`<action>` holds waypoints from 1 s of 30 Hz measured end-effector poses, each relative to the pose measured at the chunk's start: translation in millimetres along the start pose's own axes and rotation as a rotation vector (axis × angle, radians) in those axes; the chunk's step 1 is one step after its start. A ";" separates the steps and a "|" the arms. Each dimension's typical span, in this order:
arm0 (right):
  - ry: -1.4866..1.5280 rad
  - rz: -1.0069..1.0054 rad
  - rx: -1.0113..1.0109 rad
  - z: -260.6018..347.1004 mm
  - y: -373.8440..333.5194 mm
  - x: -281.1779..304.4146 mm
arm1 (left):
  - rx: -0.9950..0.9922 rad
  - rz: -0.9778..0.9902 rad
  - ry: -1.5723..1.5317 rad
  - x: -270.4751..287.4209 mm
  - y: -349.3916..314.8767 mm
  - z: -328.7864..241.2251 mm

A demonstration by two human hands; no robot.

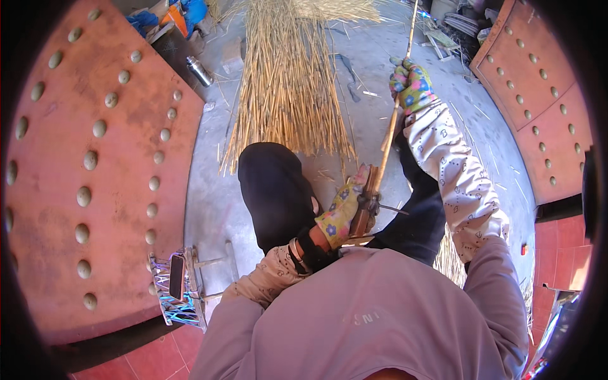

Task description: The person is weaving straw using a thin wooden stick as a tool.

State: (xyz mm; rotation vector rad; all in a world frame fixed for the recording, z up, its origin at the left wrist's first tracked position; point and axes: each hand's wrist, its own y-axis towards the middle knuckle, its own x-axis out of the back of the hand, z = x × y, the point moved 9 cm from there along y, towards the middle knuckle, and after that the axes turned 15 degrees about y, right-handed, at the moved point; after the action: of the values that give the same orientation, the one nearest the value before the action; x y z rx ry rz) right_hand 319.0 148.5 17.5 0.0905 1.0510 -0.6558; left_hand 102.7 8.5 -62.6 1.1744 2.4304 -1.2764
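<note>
My left hand (pixel 342 206), in a flowered glove, is closed around a brown wooden tool (pixel 363 218) with dark metal fittings, close to my lap. A long pale reed stalk (pixel 388 142) runs up and to the right from this tool. Farther out, my right hand (pixel 413 85), also in a flowered glove, grips the same stalk. The stalk's far end (pixel 413 28) extends past my right fingers to the top of the view. A large bundle of reeds (pixel 288 95) lies on the floor ahead, beyond my knee. Where the stalk enters the tool is partly hidden.
Reddish studded doors (pixel 88 158) stand at left and right (pixel 538 95). At left is a small strap-woven stool (pixel 174 294) with a phone (pixel 177 277) on it. A metal flask (pixel 200 71) lies near the left door. Loose reed scraps litter the grey floor (pixel 218 209).
</note>
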 end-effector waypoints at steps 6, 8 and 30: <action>0.007 0.056 0.099 -20.2 -0.5 9.6 | -0.030 -0.031 -0.042 1.7 0.6 -13.8; -0.273 0.272 0.274 -15.5 -36.5 -0.5 | -0.117 -0.040 0.087 -0.5 2.9 -20.1; -0.303 0.326 -0.156 -36.6 -40.1 -17.0 | -0.442 -0.344 0.211 14.8 33.0 -113.6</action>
State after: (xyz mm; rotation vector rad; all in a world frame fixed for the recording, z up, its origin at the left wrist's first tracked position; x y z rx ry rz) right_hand 263.3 137.5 22.1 0.0244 0.7679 -0.2790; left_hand 139.5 113.3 -19.3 0.8300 2.9557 -0.6369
